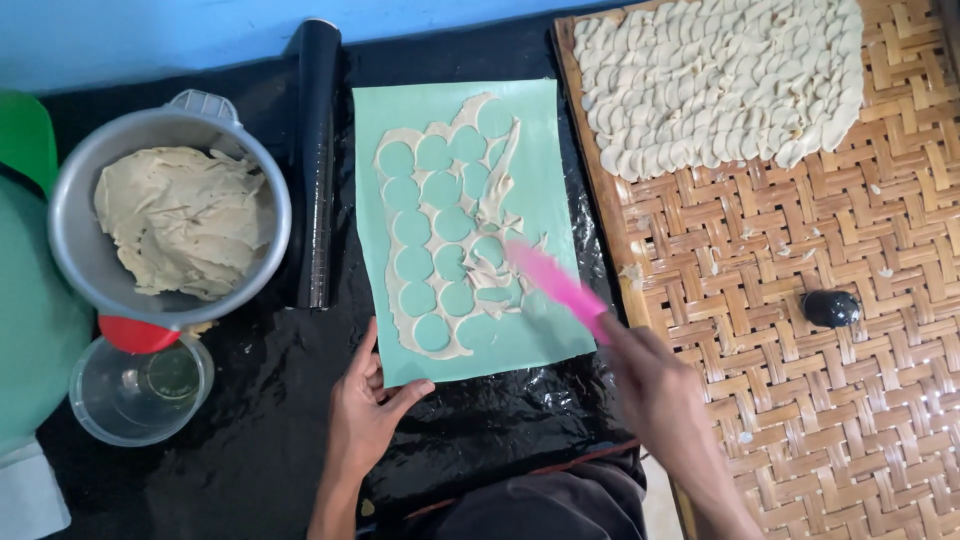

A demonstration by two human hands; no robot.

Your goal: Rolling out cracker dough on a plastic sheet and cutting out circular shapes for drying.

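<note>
Black plastic is covering the table [270,440], where the left hand [365,410] is lying flat, pinning the green mat [545,150]; the right hand [650,375] is gripping a pink scraper [555,285], lifting thin, soft, tear-prone dough scrap [480,270], best slid under from its edge.

left hand [365,415] bare | right hand [655,375] bare | lap garment [545,505] dark, perhaps brown
</note>
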